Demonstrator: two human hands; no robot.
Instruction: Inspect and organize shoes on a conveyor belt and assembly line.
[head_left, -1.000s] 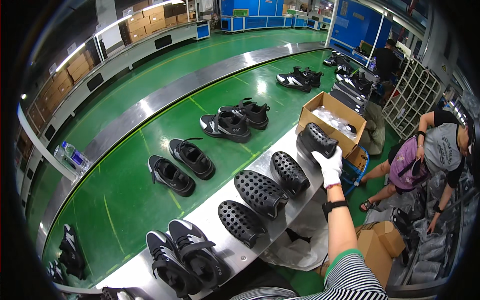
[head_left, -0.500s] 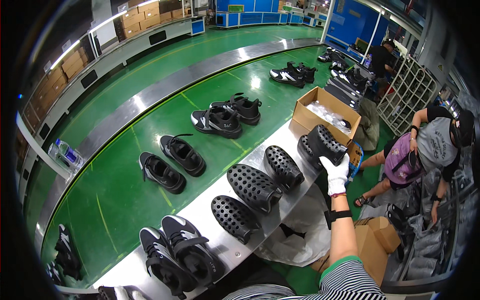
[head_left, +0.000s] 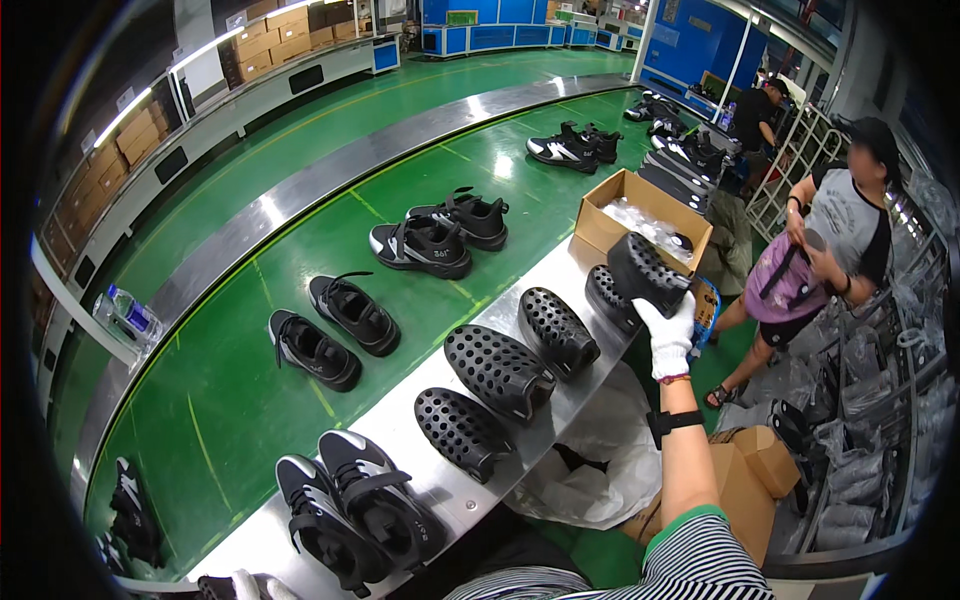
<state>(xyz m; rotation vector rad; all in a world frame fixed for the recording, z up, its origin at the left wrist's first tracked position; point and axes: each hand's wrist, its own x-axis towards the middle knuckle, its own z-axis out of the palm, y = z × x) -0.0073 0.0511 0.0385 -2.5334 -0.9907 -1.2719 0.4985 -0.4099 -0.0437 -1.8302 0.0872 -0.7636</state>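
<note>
My right hand [head_left: 668, 332], in a white glove, grips a black holed form [head_left: 645, 270] by its near end. The form is tilted, just on my side of the open box [head_left: 605, 240], and it hides part of the box's near wall. I can't tell if the two touch. My left hand [head_left: 258, 589] is far nearer to me and left of the box, cut off by the lower edge next to a dark shoe [head_left: 215, 589]; I can't tell whether it's grasping anything.

Clear film [head_left: 638, 220] lies inside the box. A second form [head_left: 608, 292] sits close to its near side, partly behind the one I hold. Three more forms [head_left: 497, 372] run from there toward me along the metal ledge [head_left: 462, 488], with a pair of black and grey shoes [head_left: 385, 495] farther from the box on the same ledge. Left of the box, more pairs of shoes [head_left: 425, 245] stand on the green surface [head_left: 270, 440].

Below the ledge, nearer to me than the box, are a pale sack [head_left: 610, 480] and a brown carton [head_left: 738, 485]. A co-worker [head_left: 850, 215] stands to the right of the box, hands in front of a purple cloth [head_left: 775, 280].
</note>
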